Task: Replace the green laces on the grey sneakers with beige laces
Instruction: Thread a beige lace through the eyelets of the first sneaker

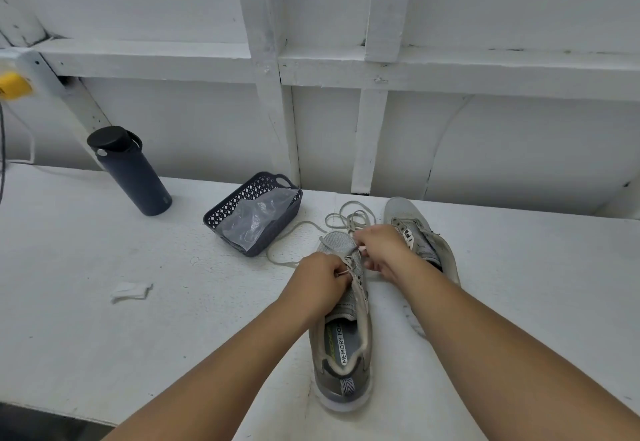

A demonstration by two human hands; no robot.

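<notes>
Centrally, on a white table (104,319): one grey sneaker (343,347), heel toward the viewer, toe pointing away; insole label legible, striped pull-tab at the heel; a second grey sneaker (420,236) just beyond and to the right of it, angled, partly hidden by the right forearm. Left hand (320,277): fingers curled, pinching a beige lace (301,229) at the eyelets on the near shoe's left side. Right hand (381,250): fingers curled over the toe end of the same shoe, pinching a pale lace tip; the slack of the lace lies looped on the table past both toes and trails left toward the basket. Dark perforated basket (225,213), handle at the far end, holding a crumpled clear plastic bag (256,222); dark lidded bottle (130,172) upright at the far left; scrap of white paper (131,292) lying well left of the shoes; white panelled wall (485,146) behind.
</notes>
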